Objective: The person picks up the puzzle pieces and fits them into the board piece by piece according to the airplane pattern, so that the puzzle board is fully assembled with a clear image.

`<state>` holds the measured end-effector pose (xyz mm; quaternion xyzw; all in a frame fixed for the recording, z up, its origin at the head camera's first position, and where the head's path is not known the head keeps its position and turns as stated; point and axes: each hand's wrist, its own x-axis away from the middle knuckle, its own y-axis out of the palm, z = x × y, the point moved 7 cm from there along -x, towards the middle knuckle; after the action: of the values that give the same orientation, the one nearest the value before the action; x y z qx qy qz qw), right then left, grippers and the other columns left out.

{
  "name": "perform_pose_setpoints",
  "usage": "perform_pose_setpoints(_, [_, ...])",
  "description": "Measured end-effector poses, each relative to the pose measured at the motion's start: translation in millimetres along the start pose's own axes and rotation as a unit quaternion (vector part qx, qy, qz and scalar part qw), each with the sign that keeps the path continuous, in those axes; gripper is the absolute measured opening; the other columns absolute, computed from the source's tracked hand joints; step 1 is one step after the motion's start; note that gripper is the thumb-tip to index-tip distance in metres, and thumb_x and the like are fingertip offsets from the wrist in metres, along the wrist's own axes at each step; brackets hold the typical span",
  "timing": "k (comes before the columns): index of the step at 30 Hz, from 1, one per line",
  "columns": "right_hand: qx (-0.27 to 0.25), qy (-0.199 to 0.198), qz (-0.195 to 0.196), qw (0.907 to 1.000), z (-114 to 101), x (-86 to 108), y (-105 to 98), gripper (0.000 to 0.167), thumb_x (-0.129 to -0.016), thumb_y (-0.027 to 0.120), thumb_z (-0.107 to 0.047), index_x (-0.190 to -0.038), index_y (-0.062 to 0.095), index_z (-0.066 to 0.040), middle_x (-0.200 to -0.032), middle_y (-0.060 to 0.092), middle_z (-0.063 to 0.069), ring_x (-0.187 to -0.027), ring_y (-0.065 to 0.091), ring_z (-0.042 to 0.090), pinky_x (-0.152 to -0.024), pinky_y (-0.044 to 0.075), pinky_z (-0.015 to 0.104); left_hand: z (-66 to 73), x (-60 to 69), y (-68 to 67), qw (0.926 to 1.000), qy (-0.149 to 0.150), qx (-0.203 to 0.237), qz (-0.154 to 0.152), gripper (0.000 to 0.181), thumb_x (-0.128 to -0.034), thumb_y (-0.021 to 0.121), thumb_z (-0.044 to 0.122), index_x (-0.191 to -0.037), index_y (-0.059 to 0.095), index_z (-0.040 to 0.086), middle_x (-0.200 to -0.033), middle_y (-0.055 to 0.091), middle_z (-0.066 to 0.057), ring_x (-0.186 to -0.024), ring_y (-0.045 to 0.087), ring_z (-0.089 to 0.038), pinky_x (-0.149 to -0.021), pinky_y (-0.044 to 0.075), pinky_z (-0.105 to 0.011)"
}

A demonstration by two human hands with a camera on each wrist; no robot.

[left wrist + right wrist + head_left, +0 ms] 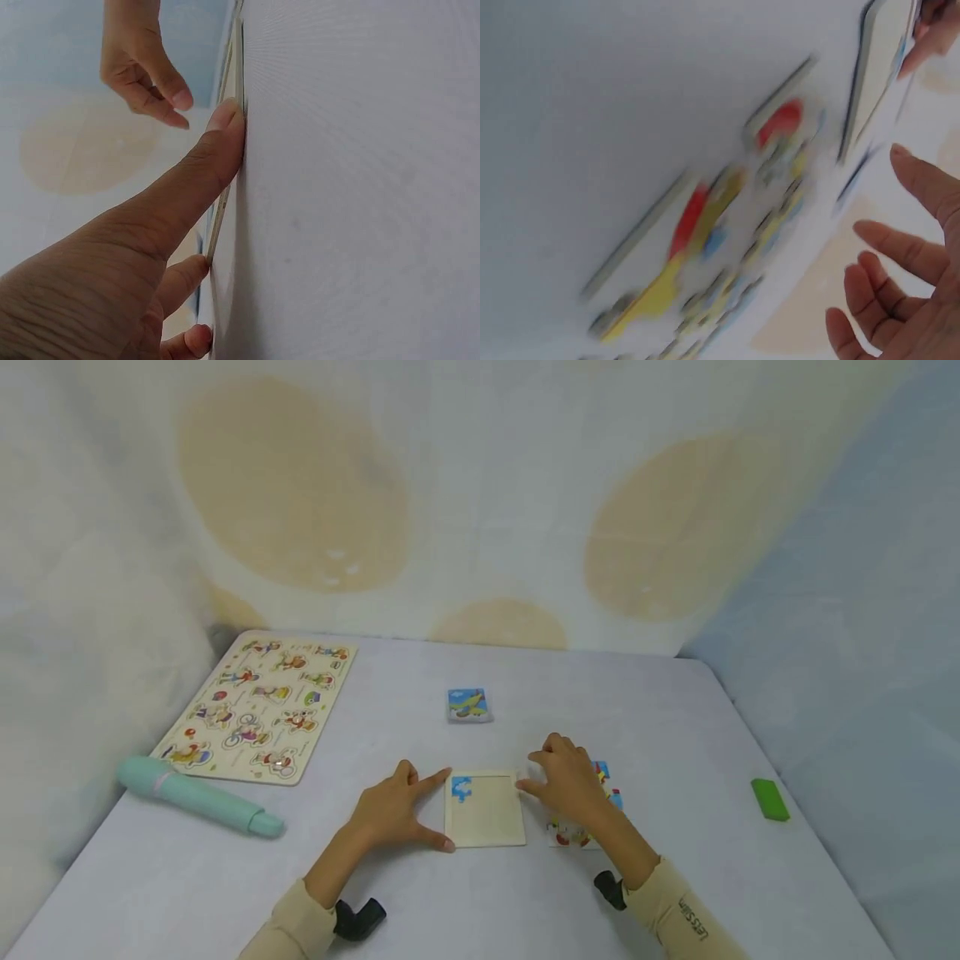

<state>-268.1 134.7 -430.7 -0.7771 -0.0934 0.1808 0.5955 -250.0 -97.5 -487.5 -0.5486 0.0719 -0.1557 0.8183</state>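
A square wooden tray (487,818) lies flat, with a blue-and-white puzzle piece (461,788) in its upper left corner. My left hand (393,810) spreads thumb and index finger against the tray's left corners; in the left wrist view the thumb of the left hand (150,225) presses the tray's edge (239,60). Just off the tray's right side is my right hand (566,781), its fingers apart and slightly bent, holding nothing. Beneath and beside it lie colourful puzzle pieces (570,835), blurred in the right wrist view, where the right hand (907,277) hovers above the table.
A small airplane picture puzzle (468,703) sits beyond the tray. At the left are a large board with cartoon figures (258,710) and a mint-green cylindrical object (198,797). A green block (770,799) lies near the right table edge. White curtains surround the table.
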Motion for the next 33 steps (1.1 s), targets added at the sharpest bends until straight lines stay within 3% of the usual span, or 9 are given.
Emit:
perform_pose_setpoints(6, [0.026, 0.103, -0.011, 0.9942, 49.9, -0.6, -3.5, 0.049, -0.081, 0.082, -0.034, -0.109, 0.073, 0.005, -0.101, 0.06, 0.016, -0.094, 0.057, 0.029, -0.079, 0.049, 0.046, -1.9, 1.4, 3.0, 1.0, 0.002, 0.001, 0.007, 0.106, -0.0529, 0.084, 0.073, -0.146, 0.05, 0.034, -0.097, 0.038, -0.002, -0.067, 0.039, -0.014, -0.052, 0.031, -0.027])
perform_pose_setpoints(11, [0.029, 0.153, -0.034, 0.9872, 70.0, -0.2, -3.6, 0.04, -0.082, 0.081, -0.033, -0.086, 0.073, 0.006, -0.083, 0.054, 0.012, -0.077, 0.049, 0.025, -0.067, 0.044, 0.041, -2.3, 2.6, 3.6, 0.9999, 0.002, 0.004, 0.011, 0.105, -0.0528, 0.084, 0.072, -0.145, 0.051, 0.034, -0.098, 0.038, -0.002, -0.068, 0.039, -0.014, -0.053, 0.031, -0.027])
perform_pose_setpoints(17, [0.023, 0.166, -0.038, 0.9852, 75.6, -2.1, -3.3, 0.037, -0.083, 0.08, -0.031, -0.071, 0.067, 0.002, -0.076, 0.048, 0.009, -0.07, 0.043, 0.022, -0.062, 0.038, 0.035, -1.2, 1.4, 2.1, 0.9999, 0.006, 0.0, 0.014, 0.105, -0.0532, 0.083, 0.073, -0.145, 0.051, 0.035, -0.097, 0.037, -0.002, -0.068, 0.038, -0.014, -0.053, 0.03, -0.026])
perform_pose_setpoints(29, [0.012, 0.168, -0.031, 0.9853, 73.7, -5.0, -1.5, 0.035, -0.083, 0.079, -0.026, -0.069, 0.065, 0.002, -0.076, 0.048, 0.01, -0.07, 0.044, 0.022, -0.061, 0.037, 0.034, -0.7, 0.8, 0.8, 0.9998, 0.011, -0.004, 0.016, 0.107, -0.0519, 0.082, 0.075, -0.145, 0.05, 0.035, -0.096, 0.036, 0.0, -0.067, 0.037, -0.012, -0.052, 0.029, -0.026])
perform_pose_setpoints(33, [0.009, 0.169, -0.03, 0.985, 73.5, -4.9, -2.4, 0.033, -0.082, 0.08, -0.025, -0.075, 0.069, 0.005, -0.077, 0.05, 0.01, -0.07, 0.045, 0.022, -0.06, 0.038, 0.034, -1.5, 1.3, 0.2, 0.9998, 0.01, -0.003, 0.019, 0.107, -0.0513, 0.083, 0.075, -0.145, 0.051, 0.035, -0.096, 0.036, 0.0, -0.067, 0.037, -0.012, -0.051, 0.029, -0.026])
